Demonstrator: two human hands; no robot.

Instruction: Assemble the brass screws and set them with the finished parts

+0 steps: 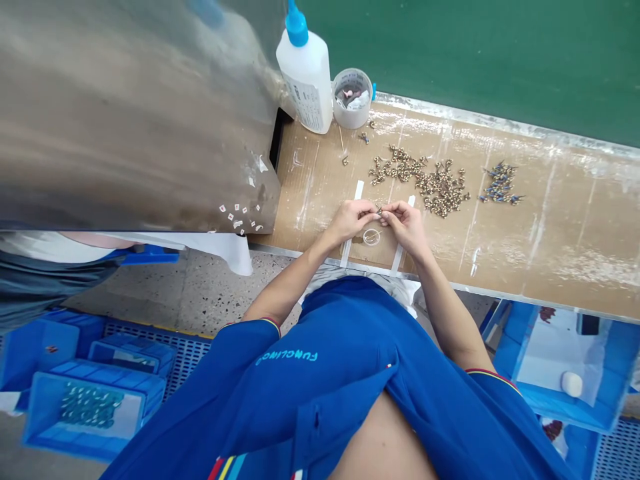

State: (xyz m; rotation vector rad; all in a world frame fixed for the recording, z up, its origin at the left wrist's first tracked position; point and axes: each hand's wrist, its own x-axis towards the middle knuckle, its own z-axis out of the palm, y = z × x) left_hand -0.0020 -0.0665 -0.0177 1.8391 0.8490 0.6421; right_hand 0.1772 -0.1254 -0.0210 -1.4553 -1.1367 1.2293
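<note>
1. Head view, the hands: the left hand [353, 222] and the right hand [407, 227] are held together over the worktop [575, 227], both closed in a pinch, their fingertips meeting on a tiny brass-coloured fitting [379, 211]. Its exact shape is too small to tell.
2. Just below the hands, a small clear ring [371, 237] lies on the worktop's brown surface, between strips of white tape [359, 190].
3. Beyond the hands lies a large heap of brass-coloured fittings [420, 180]. To its right, well apart, is a much smaller heap of blue-marked fittings [500, 183]. So far, the plain heap clearly outsizes the blue-marked one.
4. Farther back stand a white squeeze bottle [305, 80] with a blue nozzle and a plastic cup [353, 99] holding scraps.
5. Down on the floor at left, a blue plastic crate [90, 417] holds rows of small parts.
</note>
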